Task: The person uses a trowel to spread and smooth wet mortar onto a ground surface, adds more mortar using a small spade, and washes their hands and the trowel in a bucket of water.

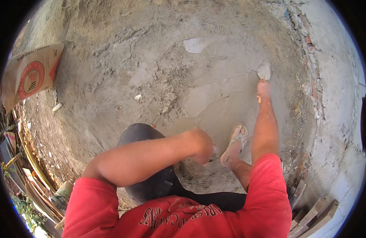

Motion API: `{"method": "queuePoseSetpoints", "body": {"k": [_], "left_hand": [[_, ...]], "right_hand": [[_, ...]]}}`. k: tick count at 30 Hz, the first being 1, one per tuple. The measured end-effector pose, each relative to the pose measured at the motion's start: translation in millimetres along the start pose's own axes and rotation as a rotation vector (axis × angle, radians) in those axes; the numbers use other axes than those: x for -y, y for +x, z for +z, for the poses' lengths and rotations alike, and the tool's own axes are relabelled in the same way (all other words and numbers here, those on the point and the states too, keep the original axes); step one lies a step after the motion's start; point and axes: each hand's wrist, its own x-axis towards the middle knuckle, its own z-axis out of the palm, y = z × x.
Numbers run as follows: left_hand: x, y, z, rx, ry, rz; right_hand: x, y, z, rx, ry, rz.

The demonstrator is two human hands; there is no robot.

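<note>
My right hand (264,90) is closed around the wooden handle of a trowel (264,71), arm stretched forward. The trowel's pale blade lies against wet grey mortar (234,89), which is spread in a smooth patch over the rough ground. Bent in front of me, my left arm rests near my dark-trousered left knee. From it my left hand (201,144) hangs over the gap between my legs, slightly blurred. Its fingers point downward and are partly hidden, so I cannot tell whether they hold anything.
A brown paper cement bag (34,75) stands at the far left. Wooden strips (34,186) pile up at the lower left. A grey wall (337,99) with exposed brick runs along the right; wood pieces (314,216) lie by its base. My sandalled foot (237,139) is on the mortar.
</note>
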Motion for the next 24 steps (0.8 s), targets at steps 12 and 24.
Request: {"method": "queuePoseSetpoints", "body": {"k": [12, 24], "left_hand": [[-31.3, 17.7, -17.4, 0.173, 0.083, -0.008], [-50.8, 14.7, -13.6, 0.171, 0.122, 0.117]], "right_hand": [[40.3, -347.3, 156.0, 0.599, -0.337, -0.416], [-252.0, -63.4, -30.3, -0.118, 0.876, 0.699]]}}
